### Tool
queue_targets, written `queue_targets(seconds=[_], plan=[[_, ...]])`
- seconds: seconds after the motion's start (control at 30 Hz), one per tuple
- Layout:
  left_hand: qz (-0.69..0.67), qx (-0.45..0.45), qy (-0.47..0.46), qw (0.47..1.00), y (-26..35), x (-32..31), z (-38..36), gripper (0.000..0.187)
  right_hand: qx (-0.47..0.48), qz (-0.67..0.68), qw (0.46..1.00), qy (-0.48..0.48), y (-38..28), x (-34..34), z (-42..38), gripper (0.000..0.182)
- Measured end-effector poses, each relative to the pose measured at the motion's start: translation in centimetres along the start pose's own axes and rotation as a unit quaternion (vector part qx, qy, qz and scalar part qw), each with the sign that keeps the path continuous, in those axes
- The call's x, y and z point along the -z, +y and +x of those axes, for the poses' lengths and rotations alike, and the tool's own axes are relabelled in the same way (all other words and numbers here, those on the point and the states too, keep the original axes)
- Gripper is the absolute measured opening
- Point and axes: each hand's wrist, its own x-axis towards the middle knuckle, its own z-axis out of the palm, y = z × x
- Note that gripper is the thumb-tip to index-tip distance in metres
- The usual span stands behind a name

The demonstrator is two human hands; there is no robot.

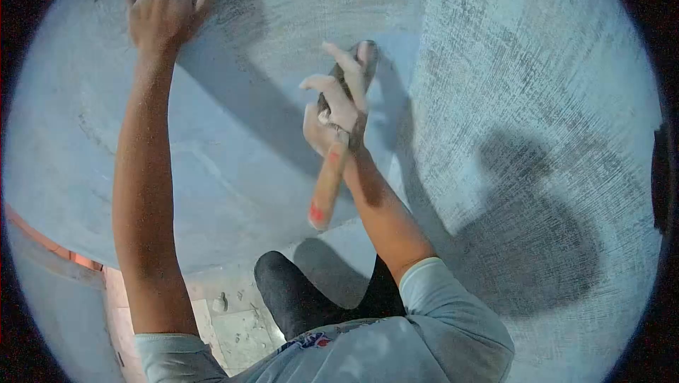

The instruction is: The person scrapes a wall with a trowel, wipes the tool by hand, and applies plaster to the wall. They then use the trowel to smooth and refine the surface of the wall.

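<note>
My left hand (161, 12) lies with fingers spread against the blue-grey wall (240, 135) at the upper left, its fingertips cut off by the view's edge. Near the middle, my right hand (338, 103), pale with dust, is closed on a trowel (327, 188). Its wooden handle, marked with red, points down toward my body. The dark blade (368, 65) lies along the wall under my fingers, which press over it and hide part of it.
To the right, another wall face (509, 50) has a rough, streaked grey surface and meets the smoother one at a corner. My shadow falls on it. Below, my knees (290, 291) are bent over a tiled floor (237, 330) with scattered debris. An orange-red edge (49, 241) shows lower left.
</note>
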Motion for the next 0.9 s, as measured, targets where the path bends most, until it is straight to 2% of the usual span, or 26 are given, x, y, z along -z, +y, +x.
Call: queue_targets(seconds=[0.07, 0.17, 0.2, 0.23, 0.27, 0.33, 0.43, 0.57, 0.6, 0.7, 0.73, 0.87, 0.9], plan=[[0.014, -0.015, 0.016, 1.000, -0.6, -0.6, -0.1, 0.072, 0.043, 0.099, 0.994, -0.014, -2.9, -0.7, 0.3, 0.007], [0.009, -0.016, 0.016, 1.000, -0.2, -0.3, -0.4, 0.072, 0.070, 0.077, 0.989, -0.108, -3.7, -1.5, -1.6, 0.008], [-0.002, -0.015, 0.013, 1.000, 0.2, 0.1, -0.4, 0.072, 0.084, 0.053, 0.989, -0.109, -3.5, -1.5, -1.8, 0.010], [-0.011, -0.015, 0.013, 1.000, 0.1, 0.3, -0.2, 0.072, 0.066, 0.053, 0.993, -0.082, -3.6, -2.0, -1.7, 0.010], [0.041, -0.027, 0.005, 0.999, -0.9, -0.5, -0.5, 0.073, 0.051, 0.053, 0.996, -0.055, -3.7, -2.7, -1.4, 0.010], [0.014, -0.026, -0.005, 1.000, -0.9, 0.0, -0.7, 0.074, 0.013, 0.091, 0.996, -0.002, -4.3, -3.7, -1.2, 0.011], [0.007, -0.023, 0.010, 1.000, -0.3, 0.0, -0.6, 0.073, 0.070, 0.069, 0.993, -0.063, -5.2, -2.2, -0.7, 0.023], [-0.007, -0.018, 0.011, 1.000, -0.6, -0.1, -0.8, 0.073, 0.034, 0.052, 0.996, -0.067, -5.3, -2.6, -0.6, 0.025], [-0.011, -0.017, 0.007, 1.000, -0.7, -0.2, -0.9, 0.072, 0.013, 0.087, 0.996, -0.026, -5.5, -3.2, -0.2, 0.024], [0.041, -0.034, 0.010, 0.999, -1.3, -0.8, -0.9, 0.072, 0.071, 0.068, 0.993, -0.063, -7.5, -1.5, 0.6, 0.025], [0.018, -0.026, 0.015, 0.999, -0.9, -0.4, -1.0, 0.072, 0.078, 0.078, 0.992, -0.058, -6.0, -2.0, 0.0, 0.024], [0.002, -0.008, 0.004, 1.000, -0.2, 0.3, -0.9, 0.070, 0.032, -0.038, 0.999, 0.007, -1.0, -2.0, -0.3, 0.024], [0.005, -0.010, 0.004, 1.000, -0.5, 0.1, -0.8, 0.070, 0.036, 0.005, 0.999, 0.004, -1.3, -1.9, 0.2, 0.019]])
